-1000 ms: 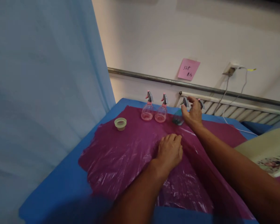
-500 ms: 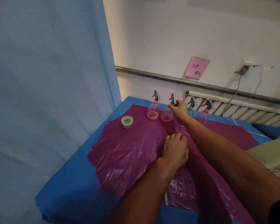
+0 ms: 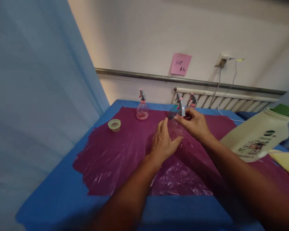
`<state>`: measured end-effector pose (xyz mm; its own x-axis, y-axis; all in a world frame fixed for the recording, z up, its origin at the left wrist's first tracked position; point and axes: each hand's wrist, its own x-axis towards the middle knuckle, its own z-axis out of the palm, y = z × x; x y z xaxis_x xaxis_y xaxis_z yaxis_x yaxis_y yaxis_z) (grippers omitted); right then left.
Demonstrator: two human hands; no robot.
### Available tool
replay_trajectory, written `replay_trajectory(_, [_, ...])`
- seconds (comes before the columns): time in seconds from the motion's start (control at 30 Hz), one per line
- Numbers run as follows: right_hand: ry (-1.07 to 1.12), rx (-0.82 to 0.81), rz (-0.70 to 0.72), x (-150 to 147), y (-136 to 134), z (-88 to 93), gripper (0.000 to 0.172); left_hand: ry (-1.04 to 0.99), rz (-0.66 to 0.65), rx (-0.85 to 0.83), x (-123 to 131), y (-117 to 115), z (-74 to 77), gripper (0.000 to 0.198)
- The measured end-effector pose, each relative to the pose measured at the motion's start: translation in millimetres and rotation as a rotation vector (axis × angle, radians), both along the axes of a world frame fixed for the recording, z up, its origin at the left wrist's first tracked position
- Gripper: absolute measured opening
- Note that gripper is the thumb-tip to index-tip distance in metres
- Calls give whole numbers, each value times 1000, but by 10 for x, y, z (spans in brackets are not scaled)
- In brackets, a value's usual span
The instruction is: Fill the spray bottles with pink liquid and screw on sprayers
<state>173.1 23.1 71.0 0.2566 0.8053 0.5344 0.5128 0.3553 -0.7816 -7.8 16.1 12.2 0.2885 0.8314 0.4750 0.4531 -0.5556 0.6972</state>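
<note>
Magenta plastic sheet (image 3: 125, 144) over blue cover (image 3: 144, 208). Your right hand (image 3: 195, 123) pinches pink-collared trigger spray bottle (image 3: 175, 129) at neck, so it's nearer; long axis roughly upright. Bottle's between hands, just right of open left hand (image 3: 162, 142), can't tell if touching.

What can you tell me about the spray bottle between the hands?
The spray bottle has a see-through body, apparently plastic, and a gray trigger head with pink parts. It is roughly upright over the purple sheet; whether its base touches the sheet is unclear. The right hand holds it near the neck. The open left hand is beside its lower body, contact uncertain. Its contents are hard to make out.
</note>
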Motion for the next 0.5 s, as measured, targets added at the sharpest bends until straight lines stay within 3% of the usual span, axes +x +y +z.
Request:
replay_trajectory(0.13, [86, -49, -10, -23, -307, -176, 46, 51, -157, -111, 31, -52, -13, 81])
replay_trajectory(0.27, [164, -64, -1, -50, -395, -339, 49, 105, -160, -166, 26, -75, -5, 65])
replay_trajectory(0.5, [221, 24, -8, -68, -350, -426, 50, 100, -168, -192, 32, -55, -5, 67])
